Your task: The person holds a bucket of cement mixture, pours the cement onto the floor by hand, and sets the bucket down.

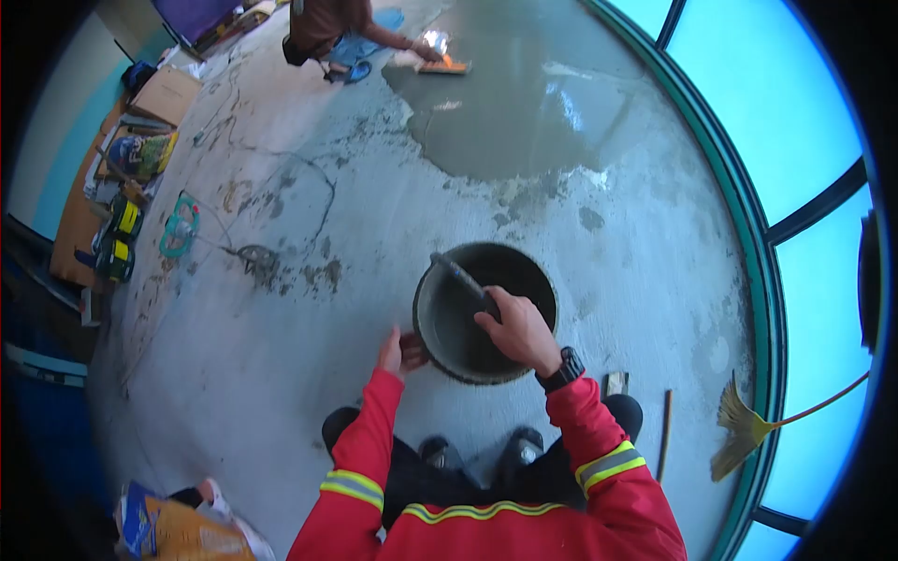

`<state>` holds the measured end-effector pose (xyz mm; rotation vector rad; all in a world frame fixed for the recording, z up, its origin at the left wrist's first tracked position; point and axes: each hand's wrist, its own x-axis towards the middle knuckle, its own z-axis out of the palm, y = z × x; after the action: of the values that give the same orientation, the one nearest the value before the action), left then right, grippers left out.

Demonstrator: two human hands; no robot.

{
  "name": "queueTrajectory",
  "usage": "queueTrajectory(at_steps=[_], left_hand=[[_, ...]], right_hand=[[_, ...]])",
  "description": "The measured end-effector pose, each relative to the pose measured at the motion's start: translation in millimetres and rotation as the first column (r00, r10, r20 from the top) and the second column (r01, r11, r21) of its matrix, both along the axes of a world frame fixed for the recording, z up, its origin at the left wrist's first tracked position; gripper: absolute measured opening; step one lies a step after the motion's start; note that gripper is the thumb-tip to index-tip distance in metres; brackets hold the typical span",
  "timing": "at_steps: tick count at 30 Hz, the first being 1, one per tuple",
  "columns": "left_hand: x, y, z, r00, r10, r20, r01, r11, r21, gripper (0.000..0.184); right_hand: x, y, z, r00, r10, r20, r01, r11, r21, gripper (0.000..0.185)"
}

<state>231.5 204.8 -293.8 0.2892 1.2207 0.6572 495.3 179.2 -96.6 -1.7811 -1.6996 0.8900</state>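
My right hand (520,327) has its fingers closed around a dark tool (461,278), which slants over the bucket (449,346) with its visible end by the upper-left rim; whatever lies beneath my fist is hidden. The bucket stands upright on the pale floor (281,393), just in front of my shoes (522,453), and its round mouth faces up at me. My left hand (395,352) is at the bucket's lower-left side, fingers bent toward its outer wall; I cannot tell whether they grip it. A black watch (561,368) sits on my right wrist, and both my red sleeves carry yellow and grey bands.

Beyond the bucket, a wet grey patch (524,122) spreads over the floor. At its left edge another person (323,28) crouches, one hand on an orange flat tool (443,66) on the wet surface. To my right, a stick (666,435) lies near my knee, and a broom (741,430) is by the green-framed windows (762,103). A teal-handled device (180,227) lies well to the left.
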Motion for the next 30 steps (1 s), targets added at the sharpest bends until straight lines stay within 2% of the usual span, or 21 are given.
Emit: queueTrajectory(at_steps=[3,4,6,9,13,15,16,18,21,23,24,27,30], left_hand=[[3,0,-10,1.000,0.011,0.012,-0.012,1.000,0.022,0.061],[7,-1,0,0.999,-0.025,-0.025,0.027,0.996,0.085,0.062],[13,-3,26,0.989,-0.095,-0.116,0.116,0.975,0.190,0.065],[11,-7,29,0.992,-0.085,-0.091,0.100,0.978,0.183,0.065],[10,-11,32,0.981,-0.074,-0.180,0.110,0.973,0.202,0.069],[11,-11,31,0.979,-0.078,-0.186,0.119,0.968,0.222,0.068],[12,-10,33,0.979,-0.076,-0.190,0.117,0.970,0.212,0.064],[11,-12,41,0.978,-0.069,-0.199,0.108,0.976,0.189,0.056],[1,-6,9,0.901,0.137,-0.411,0.060,0.900,0.431,0.034],[-6,6,2,0.822,0.209,-0.530,0.130,0.836,0.533,0.027],[-7,10,1,0.775,0.249,-0.581,0.173,0.801,0.574,0.024],[-5,20,3,0.741,0.323,-0.589,0.138,0.785,0.604,0.025],[4,25,16,0.709,0.320,-0.629,0.138,0.811,0.568,0.021]], right_hand=[[10,8,-7,0.999,0.003,0.043,-0.010,0.990,0.143,0.035],[14,10,-4,1.000,0.018,0.019,-0.021,0.981,0.193,0.033],[14,14,0,1.000,-0.014,-0.014,0.017,0.982,0.187,0.034],[18,17,-1,0.999,0.013,-0.030,-0.006,0.974,0.225,0.036],[21,15,0,0.995,0.041,-0.093,-0.021,0.978,0.205,0.039],[21,11,-6,0.991,0.050,-0.124,-0.016,0.964,0.267,0.039],[22,11,-7,0.989,0.056,-0.135,-0.014,0.955,0.296,0.039],[23,10,1,0.989,0.066,-0.130,-0.032,0.969,0.247,0.038],[25,10,-3,0.987,0.090,-0.131,-0.051,0.961,0.273,0.038],[25,13,-7,0.986,0.106,-0.127,-0.063,0.952,0.301,0.038],[25,13,-6,0.986,0.113,-0.124,-0.072,0.951,0.300,0.039],[24,13,1,0.981,0.119,-0.155,-0.080,0.969,0.235,0.038],[25,13,2,0.973,0.121,-0.199,-0.080,0.977,0.200,0.039]])
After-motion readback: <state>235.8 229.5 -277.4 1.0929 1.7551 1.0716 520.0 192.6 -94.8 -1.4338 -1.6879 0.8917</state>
